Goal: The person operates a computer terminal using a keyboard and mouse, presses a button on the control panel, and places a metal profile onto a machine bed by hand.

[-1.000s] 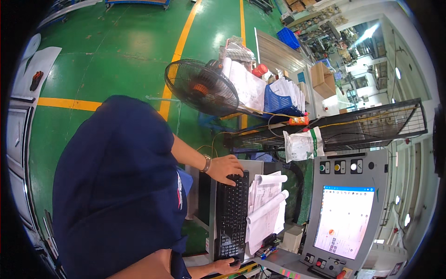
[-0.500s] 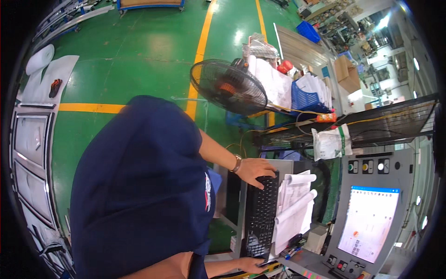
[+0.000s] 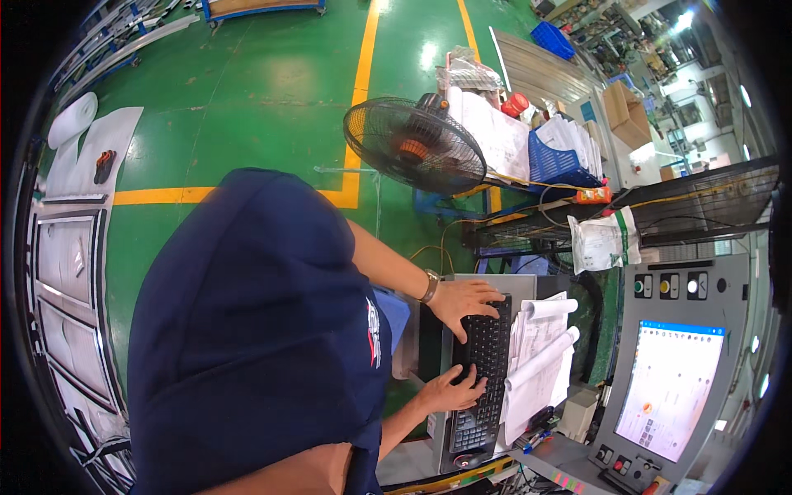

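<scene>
A black keyboard point(image 3: 481, 363) lies on a grey stand. My left hand point(image 3: 464, 305), with a watch point(image 3: 431, 286) on its wrist, rests over the keyboard's upper end, its fingers spread and touching the keys. Lower down, my right hand point(image 3: 450, 391) reaches over the middle keys with its fingers apart. A mouse point(image 3: 469, 462) sits at the keyboard's lower end, apart from both hands. Beside the keyboard lie papers point(image 3: 536, 363) with printed drawings and curled edges. Beyond them a control panel holds a lit screen point(image 3: 670, 388).
A black pedestal fan point(image 3: 414, 144) stands past my left arm, near a blue basket point(image 3: 561, 157) of papers. A white bag point(image 3: 606, 239) hangs by a dark mesh frame point(image 3: 701, 210). Push buttons point(image 3: 670, 286) sit above the screen. Pens point(image 3: 536, 437) lie near the papers.
My right hand has left the mouse area and moved up onto the keyboard's middle keys. My left hand stays at the upper end, its fingers spread slightly wider. The view has shifted slightly.
</scene>
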The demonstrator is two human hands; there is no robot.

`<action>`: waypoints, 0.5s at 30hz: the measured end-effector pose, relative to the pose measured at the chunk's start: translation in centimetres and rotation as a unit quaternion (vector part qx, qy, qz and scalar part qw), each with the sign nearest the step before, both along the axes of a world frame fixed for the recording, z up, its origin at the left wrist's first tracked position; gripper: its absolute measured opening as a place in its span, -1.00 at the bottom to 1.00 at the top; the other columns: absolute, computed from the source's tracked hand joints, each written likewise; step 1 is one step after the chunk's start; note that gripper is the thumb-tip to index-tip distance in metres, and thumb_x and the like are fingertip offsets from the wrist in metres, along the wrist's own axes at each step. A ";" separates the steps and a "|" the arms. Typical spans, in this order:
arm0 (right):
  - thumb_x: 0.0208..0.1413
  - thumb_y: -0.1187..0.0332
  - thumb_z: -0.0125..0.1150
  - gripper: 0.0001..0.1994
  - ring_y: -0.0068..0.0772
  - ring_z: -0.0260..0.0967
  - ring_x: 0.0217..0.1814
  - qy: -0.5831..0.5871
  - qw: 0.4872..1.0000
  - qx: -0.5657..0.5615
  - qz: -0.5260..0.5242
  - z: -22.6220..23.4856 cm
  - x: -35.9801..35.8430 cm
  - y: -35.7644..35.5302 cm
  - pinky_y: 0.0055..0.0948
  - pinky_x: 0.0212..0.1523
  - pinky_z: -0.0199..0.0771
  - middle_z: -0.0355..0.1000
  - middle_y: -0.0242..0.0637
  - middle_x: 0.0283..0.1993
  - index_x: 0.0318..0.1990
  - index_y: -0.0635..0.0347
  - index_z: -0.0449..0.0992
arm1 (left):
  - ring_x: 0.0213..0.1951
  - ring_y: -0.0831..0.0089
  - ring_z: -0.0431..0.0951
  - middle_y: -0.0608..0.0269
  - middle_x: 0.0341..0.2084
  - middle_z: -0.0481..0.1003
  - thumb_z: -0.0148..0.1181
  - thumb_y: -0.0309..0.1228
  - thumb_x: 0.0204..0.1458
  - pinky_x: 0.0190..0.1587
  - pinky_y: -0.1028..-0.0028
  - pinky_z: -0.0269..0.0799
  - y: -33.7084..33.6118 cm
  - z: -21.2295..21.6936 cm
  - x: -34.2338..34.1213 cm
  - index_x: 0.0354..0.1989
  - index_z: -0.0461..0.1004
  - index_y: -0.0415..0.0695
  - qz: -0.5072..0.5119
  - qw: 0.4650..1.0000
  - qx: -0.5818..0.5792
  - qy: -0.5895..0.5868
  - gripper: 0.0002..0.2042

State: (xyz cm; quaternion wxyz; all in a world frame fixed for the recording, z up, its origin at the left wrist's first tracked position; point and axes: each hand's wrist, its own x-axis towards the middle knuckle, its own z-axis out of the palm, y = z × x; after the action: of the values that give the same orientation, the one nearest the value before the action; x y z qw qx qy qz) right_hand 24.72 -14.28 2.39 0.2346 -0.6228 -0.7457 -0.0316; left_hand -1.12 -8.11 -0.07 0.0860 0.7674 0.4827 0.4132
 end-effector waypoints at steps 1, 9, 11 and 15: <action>0.49 -0.11 0.07 -0.48 0.20 0.19 0.61 -0.001 1.000 -0.013 -0.011 0.2 0.0 0.2 0.31 0.63 -0.03 0.30 0.03 0.53 0.19 0.13 0.68 | 0.54 -0.24 0.17 -0.29 0.55 0.17 0.48 0.31 -0.05 0.59 -0.12 0.01 0.0 -0.1 -0.1 0.44 0.39 -0.07 -0.002 1.000 0.001 0.001 -0.03; 0.56 -0.16 -0.09 -0.42 0.08 0.07 0.68 -0.042 0.995 -0.055 -0.073 1.4 0.8 2.7 0.26 0.63 -0.03 0.23 -0.02 0.58 0.32 0.07 0.60 | 0.56 -0.25 0.14 -0.27 0.57 0.13 0.48 0.31 -0.06 0.61 -0.12 -0.03 0.2 -0.3 0.0 0.43 0.41 -0.06 -0.002 1.000 -0.014 -0.002 -0.04; 0.56 -0.15 -0.08 -0.44 0.09 0.06 0.69 -0.046 0.996 -0.041 -0.068 1.3 0.2 2.9 0.25 0.64 -0.03 0.23 -0.03 0.58 0.29 0.09 0.62 | 0.56 -0.25 0.13 -0.27 0.58 0.10 0.47 0.31 -0.06 0.60 -0.13 -0.03 0.1 -0.4 0.0 0.42 0.44 -0.03 -0.004 1.000 -0.003 0.000 -0.07; 0.56 -0.10 -0.01 -0.48 0.13 0.10 0.66 -0.018 0.999 -0.031 -0.038 1.2 0.2 3.1 0.24 0.62 0.02 0.26 0.01 0.56 0.20 0.12 0.68 | 0.57 -0.24 0.12 -0.24 0.60 0.09 0.46 0.31 -0.03 0.59 -0.14 -0.02 0.1 -0.2 0.0 0.36 0.54 0.04 -0.004 1.000 0.015 0.012 -0.16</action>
State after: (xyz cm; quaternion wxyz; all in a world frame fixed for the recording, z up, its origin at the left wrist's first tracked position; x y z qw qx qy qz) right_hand 24.95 -11.16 3.58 0.2001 -0.6569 -0.7264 -0.0281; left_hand -1.16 -7.99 -0.23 0.0703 0.7756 0.4739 0.4110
